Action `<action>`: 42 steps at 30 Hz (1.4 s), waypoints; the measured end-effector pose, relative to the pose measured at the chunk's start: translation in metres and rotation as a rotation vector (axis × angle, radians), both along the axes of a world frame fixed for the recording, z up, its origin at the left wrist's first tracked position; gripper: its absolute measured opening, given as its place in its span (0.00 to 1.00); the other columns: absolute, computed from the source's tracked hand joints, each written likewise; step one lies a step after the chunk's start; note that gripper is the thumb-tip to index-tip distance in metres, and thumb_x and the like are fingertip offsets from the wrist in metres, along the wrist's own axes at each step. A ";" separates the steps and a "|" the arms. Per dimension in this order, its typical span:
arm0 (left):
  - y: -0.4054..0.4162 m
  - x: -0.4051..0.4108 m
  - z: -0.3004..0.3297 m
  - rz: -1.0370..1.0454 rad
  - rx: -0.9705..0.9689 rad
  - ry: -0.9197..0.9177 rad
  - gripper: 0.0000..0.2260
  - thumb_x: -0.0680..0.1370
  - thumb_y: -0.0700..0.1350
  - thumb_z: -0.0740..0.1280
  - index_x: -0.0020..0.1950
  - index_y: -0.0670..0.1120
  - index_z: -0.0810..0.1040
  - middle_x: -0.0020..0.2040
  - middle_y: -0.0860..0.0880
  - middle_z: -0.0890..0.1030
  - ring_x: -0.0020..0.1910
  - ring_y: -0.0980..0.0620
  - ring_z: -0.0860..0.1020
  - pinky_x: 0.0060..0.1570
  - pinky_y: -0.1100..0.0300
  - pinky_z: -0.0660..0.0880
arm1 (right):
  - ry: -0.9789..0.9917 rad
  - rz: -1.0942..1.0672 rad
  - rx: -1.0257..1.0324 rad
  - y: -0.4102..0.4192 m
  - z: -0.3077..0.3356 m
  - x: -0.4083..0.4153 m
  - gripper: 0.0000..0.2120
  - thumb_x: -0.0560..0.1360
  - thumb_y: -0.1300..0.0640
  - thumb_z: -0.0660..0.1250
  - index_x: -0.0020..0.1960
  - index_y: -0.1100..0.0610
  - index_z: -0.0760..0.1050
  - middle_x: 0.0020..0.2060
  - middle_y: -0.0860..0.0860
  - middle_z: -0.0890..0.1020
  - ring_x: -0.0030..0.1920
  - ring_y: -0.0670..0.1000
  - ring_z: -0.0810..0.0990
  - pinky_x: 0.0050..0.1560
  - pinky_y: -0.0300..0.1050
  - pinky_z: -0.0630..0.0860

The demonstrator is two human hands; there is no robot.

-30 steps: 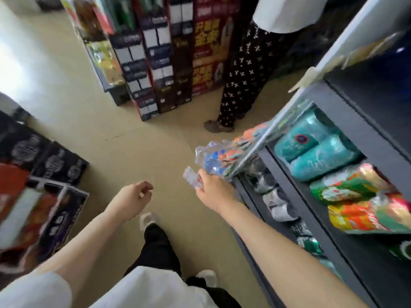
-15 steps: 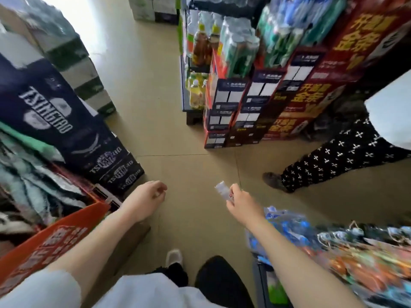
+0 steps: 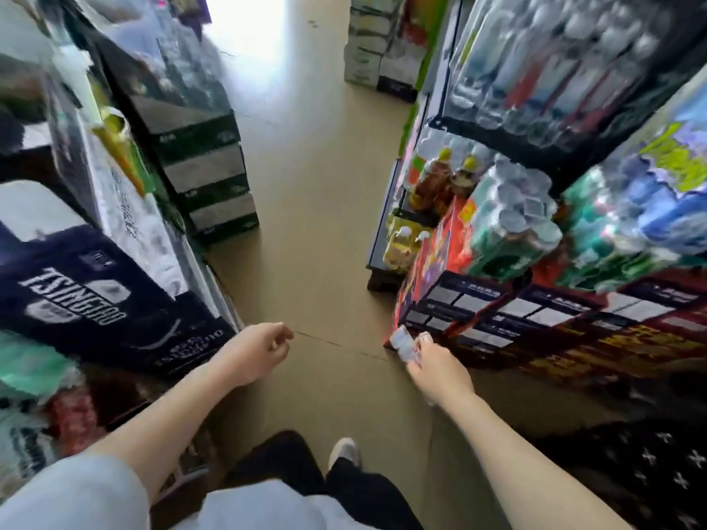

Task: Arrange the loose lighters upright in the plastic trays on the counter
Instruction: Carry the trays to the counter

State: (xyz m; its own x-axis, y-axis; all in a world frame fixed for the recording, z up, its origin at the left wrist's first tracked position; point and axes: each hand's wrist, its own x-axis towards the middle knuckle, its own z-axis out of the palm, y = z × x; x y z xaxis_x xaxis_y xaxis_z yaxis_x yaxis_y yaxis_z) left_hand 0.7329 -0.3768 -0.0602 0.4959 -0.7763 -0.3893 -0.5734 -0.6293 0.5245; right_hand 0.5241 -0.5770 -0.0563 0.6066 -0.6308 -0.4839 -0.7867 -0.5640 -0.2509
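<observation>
So at this point the person was mid-aisle, nowhere near any trays or bench that I could see. No trays were in view at all, just stacked drink cases and shelving on both sides.

The right hand (image 3: 440, 372) had its grip closed around a small clear-ish lighter (image 3: 402, 343), white with a bit of red near the fingers. It was pinched at its lower end, so most of the body stuck out past the fingertips. My guess is it was held that way simply for carrying: one small item, light pinch, arm out in front while walking. It's blurry, so I couldn't tell which end was the striker end.

As for direction, the lighter's long axis ran diagonally, pointing forward and to the left, away from the wrist and toward the base of the red drink display (image 3: 451, 300) on the right. So it was tilted, not upright, and it would need turning before it could stand in a tray slot.

The left hand (image 3: 254, 351) was loosely curled and seemed to carry nothing, though I couldn't see inside the palm. It hung out in front of the dark beer cartons (image 3: 95, 304) on the left, probably just swinging free for balance.

Below, you could see a white shoe (image 3: 344, 451) on the tan floor (image 3: 317, 185), which fits walking. I'd say the arranging itself was not yet in hand.
</observation>
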 end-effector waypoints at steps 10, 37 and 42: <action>-0.083 0.155 -0.035 0.210 0.230 0.019 0.12 0.77 0.48 0.60 0.57 0.46 0.74 0.51 0.49 0.80 0.47 0.51 0.78 0.49 0.58 0.75 | -0.268 0.327 0.036 -0.121 0.034 0.229 0.07 0.77 0.53 0.59 0.52 0.56 0.67 0.44 0.53 0.79 0.41 0.54 0.78 0.36 0.47 0.74; -0.423 0.721 0.017 0.458 0.046 -0.015 0.12 0.78 0.47 0.61 0.60 0.49 0.72 0.49 0.53 0.78 0.40 0.58 0.76 0.39 0.63 0.75 | -0.285 0.237 0.196 -0.483 0.015 0.841 0.13 0.78 0.49 0.55 0.43 0.58 0.64 0.35 0.53 0.74 0.36 0.56 0.72 0.32 0.46 0.64; -0.458 0.833 0.003 0.553 0.012 -0.019 0.10 0.78 0.46 0.60 0.58 0.48 0.74 0.48 0.52 0.79 0.42 0.57 0.77 0.42 0.58 0.78 | -0.323 0.378 0.126 -0.523 0.021 0.976 0.07 0.76 0.55 0.58 0.43 0.56 0.62 0.37 0.54 0.75 0.37 0.57 0.73 0.34 0.48 0.68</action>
State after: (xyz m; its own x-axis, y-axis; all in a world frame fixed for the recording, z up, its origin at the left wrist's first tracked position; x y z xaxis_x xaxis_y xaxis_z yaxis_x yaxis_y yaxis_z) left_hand 1.5659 -0.8353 -0.0573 0.8354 -0.3939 -0.3833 -0.1655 -0.8453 0.5080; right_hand 1.5001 -1.1002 -0.0355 0.9120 -0.2877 -0.2924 -0.4051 -0.7437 -0.5318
